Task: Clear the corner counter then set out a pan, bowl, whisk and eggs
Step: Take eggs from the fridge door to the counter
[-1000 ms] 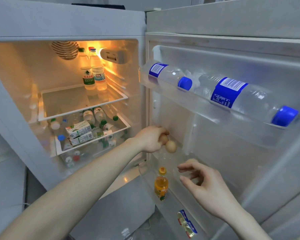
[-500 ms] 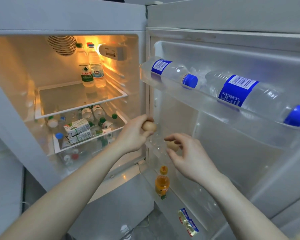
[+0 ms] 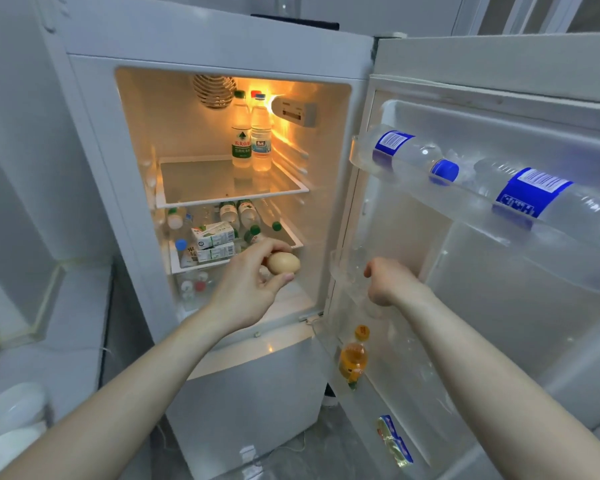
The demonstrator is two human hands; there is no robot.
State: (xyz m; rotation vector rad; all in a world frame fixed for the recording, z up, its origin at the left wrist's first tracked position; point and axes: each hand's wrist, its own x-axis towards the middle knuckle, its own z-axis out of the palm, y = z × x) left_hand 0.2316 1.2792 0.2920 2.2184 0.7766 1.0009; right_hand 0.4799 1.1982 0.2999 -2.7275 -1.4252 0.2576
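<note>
White fridge point(image 3: 222, 43) fills the view, its upper compartment lit amber from the back right corner and its door point(image 3: 499, 64) swung wide to the right. Along the door's top rack lie two clear water bottles point(image 3: 548, 199) with blue labels and blue caps, on their sides. Inside, the upper glass shelf point(image 3: 222, 188) carries two upright bottles point(image 3: 250, 140) at its back right corner, just beside each other. Below it, the lower shelf point(image 3: 182, 268) is crowded with small bottles and two stacked milk cartons point(image 3: 213, 244) near its front edge. Low in the door, an orange drink bottle point(image 3: 353, 358) stands upright in a lower rack, and a blue-and-yellow packet point(image 3: 394, 441) sits in the bottom rack. At the lower left corner of the view, white bowls point(image 3: 11, 407) show blurred on a pale desk point(image 3: 80, 299). In front of the lower shelf's right end, the left hand point(image 3: 246, 285) grips a tan egg point(image 3: 284, 263) between thumb and curled fingers; whether more eggs sit behind it in the palm cannot be told. Reaching into the door's clear middle rack point(image 3: 343, 275), the right hand point(image 3: 392, 282) has its fingers hidden by the back of the hand and the rack's front, so its grasp cannot be told.
</note>
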